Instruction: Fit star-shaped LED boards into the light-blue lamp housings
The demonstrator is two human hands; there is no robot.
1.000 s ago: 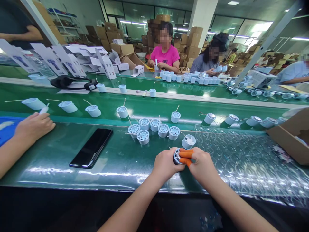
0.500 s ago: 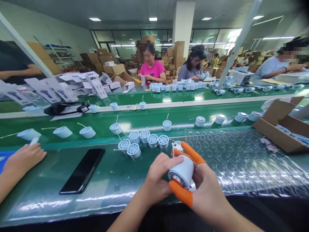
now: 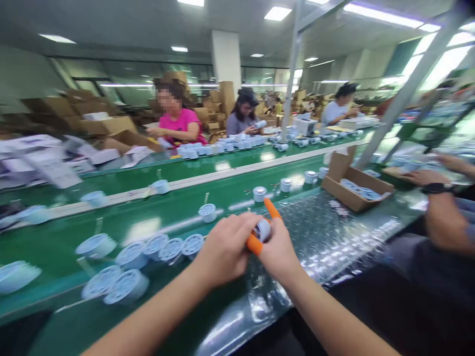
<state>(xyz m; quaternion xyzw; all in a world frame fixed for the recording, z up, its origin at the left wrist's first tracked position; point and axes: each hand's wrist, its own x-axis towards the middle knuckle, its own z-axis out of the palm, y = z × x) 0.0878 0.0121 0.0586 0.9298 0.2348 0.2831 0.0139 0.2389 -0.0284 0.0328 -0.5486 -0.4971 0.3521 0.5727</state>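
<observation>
A light-blue cylindrical plastic housing (image 3: 263,229) with a shiny metal part at one end is held between my two hands over the bench. My left hand (image 3: 226,244) wraps round its left side, and its fingertips are partly hidden. My right hand (image 3: 279,247) grips the other side. Orange finger cots cover its thumb and index finger. Beyond my hands, another light-blue housing (image 3: 259,194) stands on the green belt. Left of my left hand are several similar housings (image 3: 171,249) with spoked tops, some with thin wires.
Clear bubbled plastic sheeting (image 3: 311,232) covers the bench on the right. An open cardboard box (image 3: 345,190) holds light-blue parts. A co-worker's arm (image 3: 445,212) with a dark wristband is at far right. Metal posts (image 3: 404,94) rise beyond the bench. Several people sit across the belt.
My view has swung to the right, bringing a co-worker's arm into sight and losing the phone. My hands still hold the housing, now further forward and tilted differently.
</observation>
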